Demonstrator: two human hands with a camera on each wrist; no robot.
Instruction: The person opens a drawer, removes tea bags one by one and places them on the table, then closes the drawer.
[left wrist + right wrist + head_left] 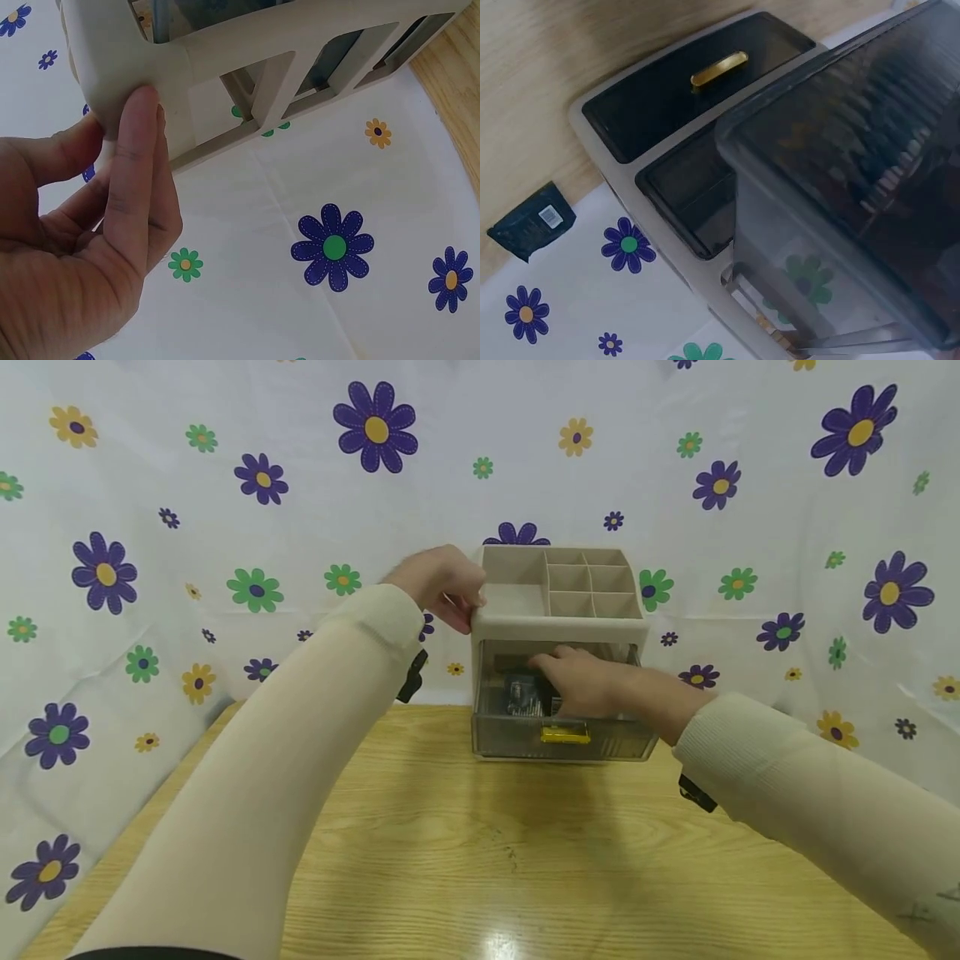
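Pinches organizer at corner with left hand; has right hand inside drawer, cannot tell its grip. Beside it, dark packet, likely light, soft: pinch by 1 edge.

1. Light yellow-brown, wood-grained tabletop, with small dark marks and a white glare spot near the bottom of the head view.
2. Behind it and along its left side, lightly creased white cloth.
3. Scattered across the cloth, printed purple flowers, green flowers and orange flowers.
4. Flat dark packet with white barcode label, by the wood-cloth border.
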